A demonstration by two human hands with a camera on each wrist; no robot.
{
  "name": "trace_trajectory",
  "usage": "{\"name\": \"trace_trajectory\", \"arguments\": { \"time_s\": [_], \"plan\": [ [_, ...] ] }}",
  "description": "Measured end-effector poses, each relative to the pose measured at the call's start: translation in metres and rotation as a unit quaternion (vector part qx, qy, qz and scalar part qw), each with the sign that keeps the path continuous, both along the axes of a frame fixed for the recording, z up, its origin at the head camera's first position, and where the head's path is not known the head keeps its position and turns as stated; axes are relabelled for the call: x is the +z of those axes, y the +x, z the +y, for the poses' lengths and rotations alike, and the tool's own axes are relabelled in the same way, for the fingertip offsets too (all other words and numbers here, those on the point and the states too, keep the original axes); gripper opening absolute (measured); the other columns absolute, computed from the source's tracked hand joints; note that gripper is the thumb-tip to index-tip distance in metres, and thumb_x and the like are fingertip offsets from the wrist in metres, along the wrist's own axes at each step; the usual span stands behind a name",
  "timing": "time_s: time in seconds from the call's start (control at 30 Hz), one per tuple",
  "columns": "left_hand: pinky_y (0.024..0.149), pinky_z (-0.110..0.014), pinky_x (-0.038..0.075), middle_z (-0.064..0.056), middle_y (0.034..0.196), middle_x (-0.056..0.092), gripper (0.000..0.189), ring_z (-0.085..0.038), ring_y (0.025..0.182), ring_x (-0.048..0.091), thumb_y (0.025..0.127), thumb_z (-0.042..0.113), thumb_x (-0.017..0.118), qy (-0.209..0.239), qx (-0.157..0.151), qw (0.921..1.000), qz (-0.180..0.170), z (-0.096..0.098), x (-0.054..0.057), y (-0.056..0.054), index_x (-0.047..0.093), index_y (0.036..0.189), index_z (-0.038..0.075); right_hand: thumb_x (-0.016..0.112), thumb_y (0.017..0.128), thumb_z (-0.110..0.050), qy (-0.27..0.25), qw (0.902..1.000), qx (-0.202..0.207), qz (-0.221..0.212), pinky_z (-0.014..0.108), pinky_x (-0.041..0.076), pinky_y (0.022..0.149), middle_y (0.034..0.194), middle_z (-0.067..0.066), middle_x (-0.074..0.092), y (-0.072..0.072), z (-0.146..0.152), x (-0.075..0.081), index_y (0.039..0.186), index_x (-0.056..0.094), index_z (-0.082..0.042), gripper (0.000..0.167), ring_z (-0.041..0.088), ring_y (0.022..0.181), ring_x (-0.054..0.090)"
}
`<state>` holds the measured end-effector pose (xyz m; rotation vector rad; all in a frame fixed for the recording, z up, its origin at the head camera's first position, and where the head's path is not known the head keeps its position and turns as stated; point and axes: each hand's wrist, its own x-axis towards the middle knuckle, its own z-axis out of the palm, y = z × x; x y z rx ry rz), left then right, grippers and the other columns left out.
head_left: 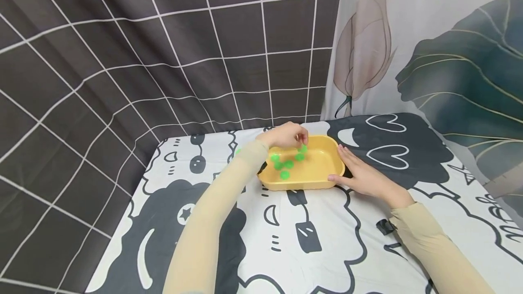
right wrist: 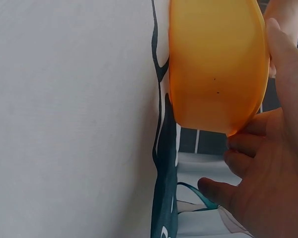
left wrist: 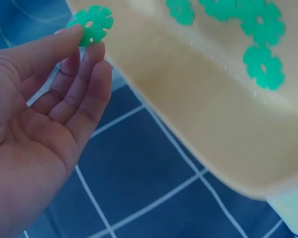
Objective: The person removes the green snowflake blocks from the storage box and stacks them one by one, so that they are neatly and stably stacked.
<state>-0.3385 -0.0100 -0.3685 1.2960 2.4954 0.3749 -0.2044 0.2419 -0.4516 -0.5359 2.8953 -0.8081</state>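
The head view is bright, with soft, even light, but the round green plastic pieces (head_left: pixel 284 175) look fuzzy. The left wrist view looks bluish, with tiny shiny spots inside the yellow plastic tray (left wrist: pixel 203 129). The dimmer right wrist view shows the tray glowing orange.

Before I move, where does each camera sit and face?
Head: worn on the head, facing forward and down at the yellow tray; left hand, right hand, sleeves show.
Left wrist: on that wrist, facing the tray and a pinched green piece; left hand shows.
Right wrist: on that wrist, facing the tray's end; right hand shows.
Shared: head and left wrist show loose green pieces in the tray.
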Motion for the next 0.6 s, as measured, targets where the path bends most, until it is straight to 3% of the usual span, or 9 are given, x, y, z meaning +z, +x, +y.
{"name": "trace_trajectory", "arguments": {
  "time_s": [0.17,0.33,0.6],
  "plan": [
    [0.083,-0.021,0.047,0.001,0.096,0.068,0.011,-0.013,0.093,0.061,0.091,0.002,0.063,0.019,0.029,0.9993,0.014,-0.016,0.013,-0.003,0.070,0.097,0.009,0.062,0.091,-0.063,-0.003,1.0000,-0.001,0.000,0.061,0.020,0.117,0.167,0.019,0.010,0.001,0.000,0.001,0.160,0.013,-0.001,0.104,0.040,0.152,0.010],
    [0.083,-0.024,0.047,-0.001,0.094,0.068,0.009,-0.015,0.091,0.060,0.091,0.002,0.063,0.043,0.065,0.9969,0.003,-0.036,0.024,-0.006,0.068,0.096,0.008,0.061,0.091,-0.064,0.004,1.0000,-0.003,-0.004,0.062,0.019,0.117,0.167,0.019,0.009,0.000,0.000,0.000,0.160,0.011,-0.002,0.105,0.041,0.152,0.010],
    [0.080,-0.027,0.048,-0.003,0.090,0.067,0.006,-0.017,0.086,0.059,0.092,0.004,0.066,0.086,0.141,0.9862,0.004,-0.073,0.037,-0.011,0.069,0.096,0.006,0.061,0.091,-0.064,0.006,0.9999,-0.007,-0.008,0.064,0.019,0.116,0.166,0.021,0.008,0.000,-0.002,0.000,0.160,0.010,-0.001,0.106,0.042,0.151,0.010]
  ]
}}
